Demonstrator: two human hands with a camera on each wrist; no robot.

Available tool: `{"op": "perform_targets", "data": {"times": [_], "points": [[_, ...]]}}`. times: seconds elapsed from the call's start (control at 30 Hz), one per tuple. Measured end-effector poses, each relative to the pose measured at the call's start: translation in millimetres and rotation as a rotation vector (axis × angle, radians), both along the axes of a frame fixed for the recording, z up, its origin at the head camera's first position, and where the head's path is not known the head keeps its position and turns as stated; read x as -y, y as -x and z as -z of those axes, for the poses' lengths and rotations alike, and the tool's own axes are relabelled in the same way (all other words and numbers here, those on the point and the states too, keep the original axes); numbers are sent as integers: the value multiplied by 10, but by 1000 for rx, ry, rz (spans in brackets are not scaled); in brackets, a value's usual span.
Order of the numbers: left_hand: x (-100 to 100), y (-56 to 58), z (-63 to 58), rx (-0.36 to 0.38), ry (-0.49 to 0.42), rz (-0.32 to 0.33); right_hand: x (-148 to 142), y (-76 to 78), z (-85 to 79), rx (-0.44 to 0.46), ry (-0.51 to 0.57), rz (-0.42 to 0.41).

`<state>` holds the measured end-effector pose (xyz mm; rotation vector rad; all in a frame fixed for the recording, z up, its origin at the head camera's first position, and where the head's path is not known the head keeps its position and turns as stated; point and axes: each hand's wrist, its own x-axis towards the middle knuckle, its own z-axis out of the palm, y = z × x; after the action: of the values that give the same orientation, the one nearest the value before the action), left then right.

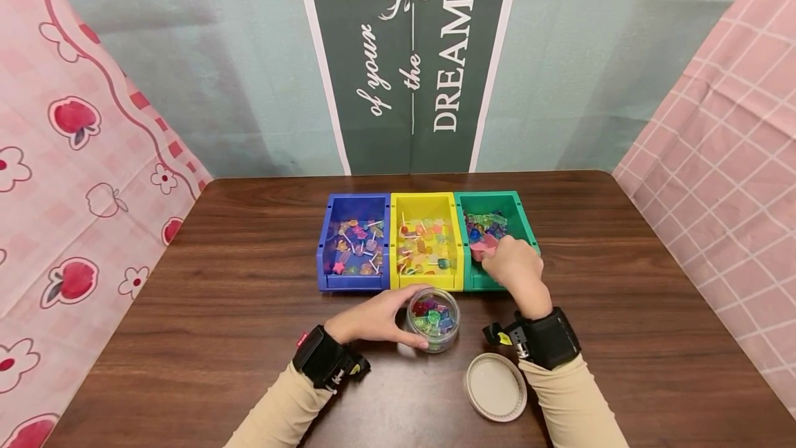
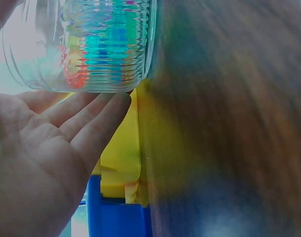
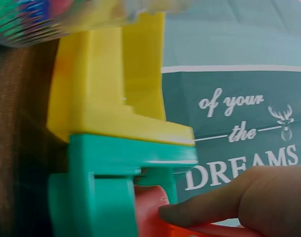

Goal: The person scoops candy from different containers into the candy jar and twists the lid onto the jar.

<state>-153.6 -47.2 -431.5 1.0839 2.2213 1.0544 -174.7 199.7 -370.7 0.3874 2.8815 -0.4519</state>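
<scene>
My left hand [image 1: 379, 318] holds a clear ribbed jar [image 1: 433, 344] from its left side, thumb and fingers round its wall. Colourful translucent beads or charms [image 1: 434, 317] lie inside it, and the ribbed glass shows close up in the left wrist view. Inside the green bin [image 1: 526, 216], my right hand [image 1: 515, 267] grips a pink scoop [image 1: 484, 247]; its handle is mostly covered by the hand. Blue, purple and green pieces [image 1: 488, 224] lie beyond the scoop. In the right wrist view, a finger touches the reddish scoop [image 3: 151, 210].
Left of the green bin, joined side by side, stand a yellow bin [image 1: 427, 283] and a blue bin [image 1: 323, 254], both with small lollipop-like pieces. A round pale lid [image 1: 496, 388] lies on the wooden table [image 1: 249, 282] between the forearms. Cloth hangs behind and at both sides.
</scene>
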Motion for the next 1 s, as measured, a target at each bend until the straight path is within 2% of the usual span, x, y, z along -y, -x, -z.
{"op": "perform_targets", "data": {"times": [0.13, 0.4, 0.63, 1.0], "points": [[-1, -4, -4, -1, 10, -2, -3, 30, 83, -23, -1, 5], [2, -9, -14, 8, 2, -1, -13, 74, 210, -129, -1, 44], [3, -6, -10, 2, -4, -1, -43, 107, 294, -169, -24, 3], [1, -6, -9, 10, -9, 2, -121, 124, 319, -208, -8, -47]]}}
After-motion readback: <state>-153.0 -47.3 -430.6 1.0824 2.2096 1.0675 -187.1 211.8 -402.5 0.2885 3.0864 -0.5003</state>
